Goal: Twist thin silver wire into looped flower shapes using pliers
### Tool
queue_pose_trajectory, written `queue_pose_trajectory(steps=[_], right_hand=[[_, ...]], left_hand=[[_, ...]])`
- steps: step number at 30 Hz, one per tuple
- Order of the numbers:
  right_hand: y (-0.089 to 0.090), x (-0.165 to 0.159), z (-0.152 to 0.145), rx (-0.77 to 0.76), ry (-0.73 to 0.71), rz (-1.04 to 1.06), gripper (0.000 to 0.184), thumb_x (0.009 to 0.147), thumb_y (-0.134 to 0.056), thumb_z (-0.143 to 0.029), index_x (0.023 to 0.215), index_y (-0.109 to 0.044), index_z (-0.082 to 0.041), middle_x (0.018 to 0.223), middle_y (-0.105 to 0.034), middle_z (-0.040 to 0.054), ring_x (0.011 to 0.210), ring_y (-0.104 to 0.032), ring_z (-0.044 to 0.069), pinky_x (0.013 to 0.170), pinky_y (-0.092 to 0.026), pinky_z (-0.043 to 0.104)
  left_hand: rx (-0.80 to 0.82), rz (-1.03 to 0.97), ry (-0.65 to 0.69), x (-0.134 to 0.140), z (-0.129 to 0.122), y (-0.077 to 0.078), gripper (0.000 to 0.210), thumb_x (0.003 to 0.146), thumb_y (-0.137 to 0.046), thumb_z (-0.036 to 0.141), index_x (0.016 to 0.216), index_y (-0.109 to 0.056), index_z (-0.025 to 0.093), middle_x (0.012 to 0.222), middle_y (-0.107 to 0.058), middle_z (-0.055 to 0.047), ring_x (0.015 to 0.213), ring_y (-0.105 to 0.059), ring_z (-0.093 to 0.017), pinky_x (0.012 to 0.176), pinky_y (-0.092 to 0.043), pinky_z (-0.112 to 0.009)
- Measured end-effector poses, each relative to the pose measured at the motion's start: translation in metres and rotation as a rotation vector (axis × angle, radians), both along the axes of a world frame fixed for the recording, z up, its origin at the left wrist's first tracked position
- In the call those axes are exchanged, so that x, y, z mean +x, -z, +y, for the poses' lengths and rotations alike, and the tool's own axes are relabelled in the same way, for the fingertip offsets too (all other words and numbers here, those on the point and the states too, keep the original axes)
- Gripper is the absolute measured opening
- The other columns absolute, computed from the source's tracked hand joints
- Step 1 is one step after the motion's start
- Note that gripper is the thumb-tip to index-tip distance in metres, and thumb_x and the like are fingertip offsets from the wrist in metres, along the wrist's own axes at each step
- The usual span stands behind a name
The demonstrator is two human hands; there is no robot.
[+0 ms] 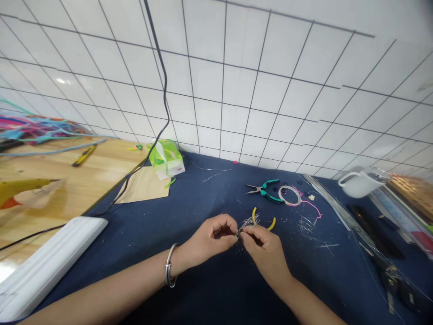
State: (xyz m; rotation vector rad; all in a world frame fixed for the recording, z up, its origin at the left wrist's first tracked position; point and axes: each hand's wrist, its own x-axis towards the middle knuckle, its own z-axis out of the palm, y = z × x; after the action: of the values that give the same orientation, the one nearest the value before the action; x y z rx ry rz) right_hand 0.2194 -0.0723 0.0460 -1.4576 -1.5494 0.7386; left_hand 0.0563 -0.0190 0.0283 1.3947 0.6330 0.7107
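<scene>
My left hand (218,235) and my right hand (265,248) meet fingertip to fingertip over the dark blue cloth. Each is closed in a pinch, thumb against forefinger. A small dark piece sits between the fingertips, too small to make out. Just behind the fingers lies a tangle of thin silvery wire (251,220), partly hidden by my hands. Yellow-handled pliers (272,224) rest beside it, their jaws covered from view. Farther off, green-handled needle-nose pliers (263,188) lie with their jaws apart, touching or close to a white ring (290,195) with pink cord.
At left are a white power strip (54,266), a yellow glue gun (23,192) and a yellow cutter (84,155). A tissue pack (166,158) stands on brown paper (144,185). To the right are loose wires (326,201), a white mug (359,183) and keys (391,289). A black cable hangs down the tiled wall.
</scene>
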Motion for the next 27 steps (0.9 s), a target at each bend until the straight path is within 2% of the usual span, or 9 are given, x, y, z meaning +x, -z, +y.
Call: queue_pose_trajectory(steps=[4,8,14,19,27], right_hand=[[0.003,0.001,0.000,-0.018,0.013,-0.045,0.015,0.078,-0.052,-0.019,0.071,-0.065,-0.018,0.063,-0.060,-0.0005,0.058,-0.055,0.012,0.054,-0.044,0.021],[0.009,0.003,0.000,0.053,0.015,-0.121,0.015,0.077,-0.050,-0.016,0.069,-0.062,-0.018,0.062,-0.058,-0.0005,0.058,-0.053,0.012,0.056,-0.042,0.021],[0.014,0.005,0.000,0.082,0.043,-0.209,0.013,0.075,-0.047,-0.012,0.067,-0.056,-0.018,0.061,-0.053,-0.0015,0.056,-0.049,0.011,0.054,-0.039,0.021],[0.016,0.005,-0.001,0.091,0.024,-0.233,0.012,0.076,-0.047,-0.013,0.069,-0.055,-0.019,0.062,-0.054,-0.0023,0.056,-0.049,0.010,0.056,-0.038,0.020],[0.024,0.001,-0.002,0.131,0.003,-0.217,0.010,0.075,-0.048,-0.013,0.069,-0.055,-0.017,0.063,-0.053,-0.0016,0.057,-0.048,0.010,0.058,-0.037,0.021]], left_hand=[[0.046,0.043,0.002,0.001,-0.001,0.002,0.010,0.076,-0.058,0.019,0.085,-0.055,0.014,0.078,-0.053,-0.001,0.067,-0.047,-0.011,0.063,-0.039,-0.023],[0.059,0.053,0.011,0.002,-0.001,0.003,0.011,0.076,-0.059,0.019,0.085,-0.055,0.014,0.080,-0.054,-0.002,0.070,-0.049,-0.012,0.065,-0.040,-0.025],[-0.063,-0.067,0.064,0.002,-0.003,0.000,0.015,0.078,-0.059,0.024,0.088,-0.056,0.013,0.082,-0.057,-0.004,0.075,-0.052,-0.014,0.070,-0.041,-0.027],[-0.140,-0.104,-0.055,0.007,-0.004,0.000,0.019,0.083,-0.052,0.027,0.076,-0.060,0.011,0.073,-0.058,-0.004,0.073,-0.053,-0.015,0.073,-0.040,-0.029],[-0.261,-0.071,-0.198,0.009,-0.004,0.010,0.009,0.072,-0.065,0.017,0.071,-0.058,0.012,0.068,-0.055,0.001,0.063,-0.045,-0.009,0.062,-0.035,-0.023]])
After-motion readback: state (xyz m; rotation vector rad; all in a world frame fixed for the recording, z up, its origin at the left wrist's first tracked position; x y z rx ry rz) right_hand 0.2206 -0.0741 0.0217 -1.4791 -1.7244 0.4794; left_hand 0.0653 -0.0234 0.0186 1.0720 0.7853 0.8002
